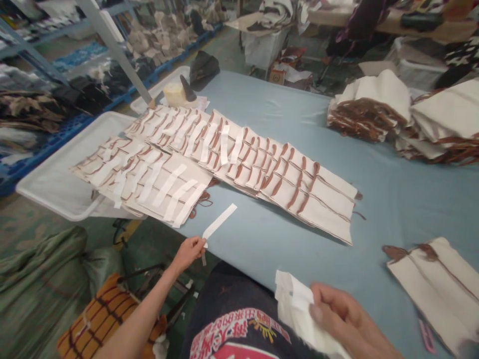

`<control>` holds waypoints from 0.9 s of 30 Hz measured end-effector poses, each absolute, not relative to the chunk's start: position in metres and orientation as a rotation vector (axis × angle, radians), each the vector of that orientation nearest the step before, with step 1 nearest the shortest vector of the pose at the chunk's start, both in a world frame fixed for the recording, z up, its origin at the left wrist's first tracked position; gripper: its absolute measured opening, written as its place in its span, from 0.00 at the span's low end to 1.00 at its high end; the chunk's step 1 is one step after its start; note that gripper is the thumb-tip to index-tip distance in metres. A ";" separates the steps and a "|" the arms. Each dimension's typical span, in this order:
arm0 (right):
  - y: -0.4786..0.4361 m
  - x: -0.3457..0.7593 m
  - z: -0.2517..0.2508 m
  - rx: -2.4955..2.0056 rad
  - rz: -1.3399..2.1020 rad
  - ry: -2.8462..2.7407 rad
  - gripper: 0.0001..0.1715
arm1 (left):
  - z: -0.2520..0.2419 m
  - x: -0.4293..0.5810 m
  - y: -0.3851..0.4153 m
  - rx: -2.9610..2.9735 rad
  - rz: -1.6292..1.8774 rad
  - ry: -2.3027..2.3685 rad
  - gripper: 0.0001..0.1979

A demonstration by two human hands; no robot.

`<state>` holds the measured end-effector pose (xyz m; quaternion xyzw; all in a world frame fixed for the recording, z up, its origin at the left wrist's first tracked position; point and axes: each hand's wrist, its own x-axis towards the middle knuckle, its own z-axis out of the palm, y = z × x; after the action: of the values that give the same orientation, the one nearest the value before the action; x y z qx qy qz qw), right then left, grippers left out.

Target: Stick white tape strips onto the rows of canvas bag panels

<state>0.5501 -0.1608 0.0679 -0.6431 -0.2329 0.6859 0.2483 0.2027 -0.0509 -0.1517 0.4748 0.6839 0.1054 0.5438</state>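
Note:
My left hand (191,252) is closed in a pinch on a white paper strip (221,219), which slants up and away over the table's near edge. A short end of it hangs below the fingers. At the lower right, my right hand (339,311) grips a bundle of white strips (294,299) between thumb and fingers. Beyond the left hand lies an overlapping row of cream fabric pieces (179,192) with white strips on top. A longer row of cream pieces with brown trim (284,174) runs across the middle of the table.
The blue-green table (262,99) carries stacked cream and brown bundles (370,104) at the right. A single cream piece (437,279) and a pink clip-like object (426,335) lie at lower right. A white plastic bin (56,199) stands at the left, near an orange checked cushion (101,319).

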 end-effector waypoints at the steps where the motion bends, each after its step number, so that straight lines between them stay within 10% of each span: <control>1: -0.158 0.550 0.068 -1.736 1.885 -0.677 0.40 | -0.150 0.203 -0.052 1.131 0.194 1.640 0.19; 11: -0.139 0.560 0.070 -1.527 1.987 -0.930 0.36 | -0.077 0.199 -0.076 1.412 -0.227 1.996 0.26; 19: -0.144 0.562 0.066 -1.613 1.923 -1.049 0.18 | 0.031 0.324 -0.101 1.250 0.458 1.340 0.25; 27: -0.148 0.575 0.058 -1.717 1.651 -1.359 0.14 | 0.040 0.401 -0.118 0.851 0.557 1.095 0.20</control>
<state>0.5752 -0.1480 0.0581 -0.6137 -0.4856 0.5902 0.1983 0.4014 -0.1180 0.0398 0.3869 0.4981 0.2535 0.7334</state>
